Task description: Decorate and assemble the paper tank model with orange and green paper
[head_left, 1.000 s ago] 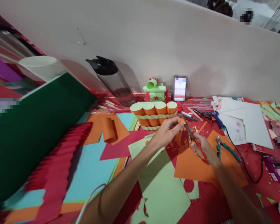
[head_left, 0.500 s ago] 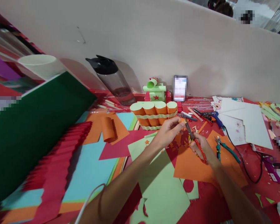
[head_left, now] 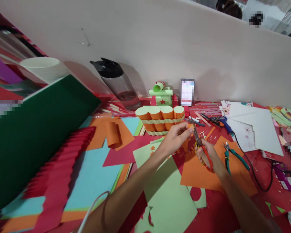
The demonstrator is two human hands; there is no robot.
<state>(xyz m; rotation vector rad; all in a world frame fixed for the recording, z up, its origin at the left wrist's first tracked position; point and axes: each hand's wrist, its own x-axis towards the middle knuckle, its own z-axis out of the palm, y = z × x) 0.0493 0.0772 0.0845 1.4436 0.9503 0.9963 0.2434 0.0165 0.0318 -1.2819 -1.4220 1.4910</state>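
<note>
My left hand (head_left: 178, 136) pinches a small piece of orange paper (head_left: 190, 126) between thumb and fingers. Red-and-yellow-handled scissors (head_left: 204, 155) are in my right hand (head_left: 207, 153), with their blades against the paper. Directly behind my left hand stands a row of orange paper tubes (head_left: 157, 116) with pale green tops and wavy green bands. Beneath my hands are an orange sheet (head_left: 199, 173) and a pale green sheet (head_left: 169, 187), along with red and orange scraps. A small orange star (head_left: 152, 148) lies on the green sheet.
Behind the tubes are a green paper model (head_left: 162, 97) and a phone (head_left: 187, 92). Pliers (head_left: 235, 155), a blue glue gun (head_left: 221, 121) and white card (head_left: 264, 126) lie to the right. A water bottle (head_left: 121, 87), dark green board (head_left: 46, 129) and pleated red paper (head_left: 68, 155) are left.
My right hand and the scissor handles have shifted very slightly to the left. My left hand keeps its hold on the orange paper.
</note>
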